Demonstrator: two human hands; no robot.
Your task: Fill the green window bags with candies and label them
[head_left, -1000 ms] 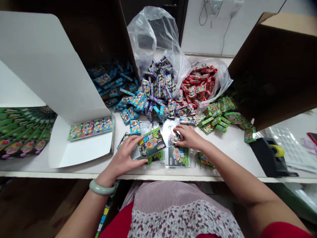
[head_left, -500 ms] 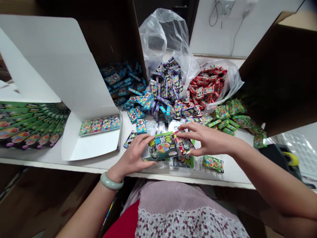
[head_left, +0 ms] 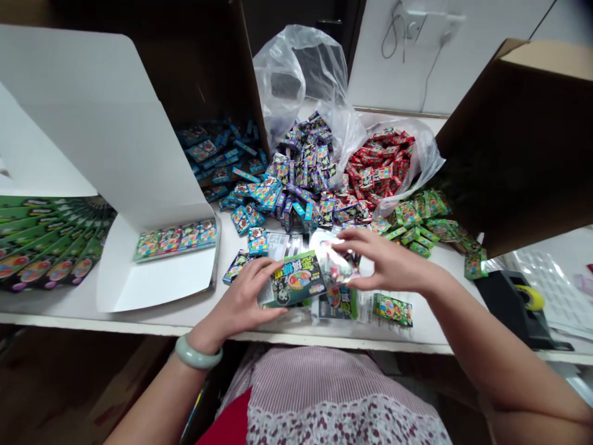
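Holding a dark green printed packet (head_left: 291, 279) in a curled grip, the left hand (head_left: 238, 307) sits near the front edge of the bench (head_left: 152, 324), its fingers lying across the packet's face. A pale jade bangle (head_left: 198, 352) circles that wrist. The right hand (head_left: 393, 259) pinches a shiny wrapper (head_left: 340, 262), slightly blurred, between fingertips and thumb, just beside the green packet. Beneath the hands lies a flat printed sachet (head_left: 336, 303), with a small green sachet (head_left: 392, 309) just to its right. Farther away, heaps of small blue boxes (head_left: 213, 154), purple boxes (head_left: 301, 173) and green boxes (head_left: 417, 213) spread across the bench, and red packets (head_left: 382, 167) lie on a clear plastic bag (head_left: 428, 154). On the left, a white card box (head_left: 115, 136) holds a row of packets (head_left: 176, 241), beside fanned green cards (head_left: 46, 241). On the right stand a brown carton (head_left: 514, 142) and a black tape dispenser (head_left: 509, 303).
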